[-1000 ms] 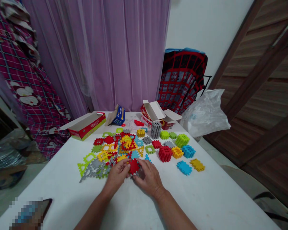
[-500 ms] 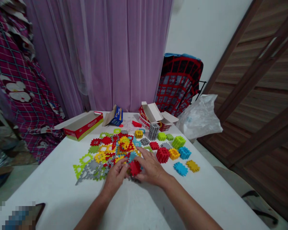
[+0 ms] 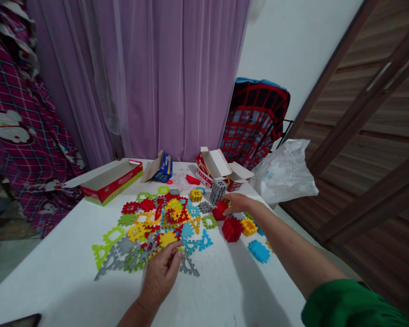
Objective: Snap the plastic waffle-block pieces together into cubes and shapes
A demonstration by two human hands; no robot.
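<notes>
My right hand [image 3: 237, 203] reaches out over the table, fingers closed on a red toothed building piece [image 3: 220, 210] beside the grey stack [image 3: 218, 190]. My left hand [image 3: 162, 268] is at the near edge of the loose pile, thumb and fingers drawn together; what they hold, if anything, is hidden. Beyond its fingertips lies a yellow square piece [image 3: 167, 238], with a grey triangular piece [image 3: 190, 267] to the right. A red stack [image 3: 232, 229], a yellow stack [image 3: 248, 227] and a blue piece [image 3: 258, 251] stand nearer me, below my right forearm.
Open cardboard boxes stand along the back: a red-green one [image 3: 112, 181], a blue one [image 3: 164, 167] and a red-white one [image 3: 209, 165]. A clear plastic bag [image 3: 284, 170] is at the right edge. A dark flat device [image 3: 20, 321] lies at the lower left.
My right hand has moved away from my left, forward and right, with the red piece. My left hand has stayed by the pile and slipped slightly nearer. The view has shifted slightly.
</notes>
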